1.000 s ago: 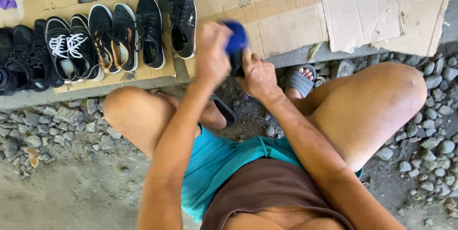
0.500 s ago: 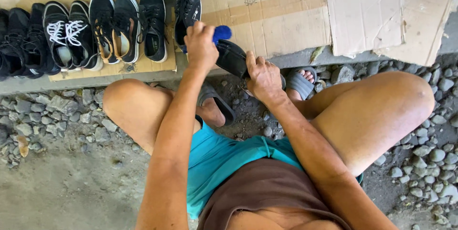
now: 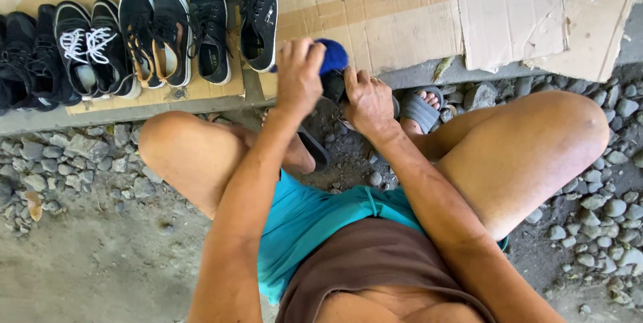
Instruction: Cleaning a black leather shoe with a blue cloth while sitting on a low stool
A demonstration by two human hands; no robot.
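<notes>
Flattened cardboard all along the top of the view. On the left, a tan cardboard sheet (image 3: 161,92) lies flat on the ledge, its front edge showing beneath a row of shoes. Just beside it, toward the middle, a larger flattened brown box panel (image 3: 382,21) spreads out, a paler strip of tape running across it at a slant and a small dark printed grid mark near its upper edge. To the right, a lighter, greyish-tan cardboard piece (image 3: 536,15) overlaps the scene's corner, creased and scuffed, its lower edge ragged where it reaches the stones. No screens or signs are in view.
</notes>
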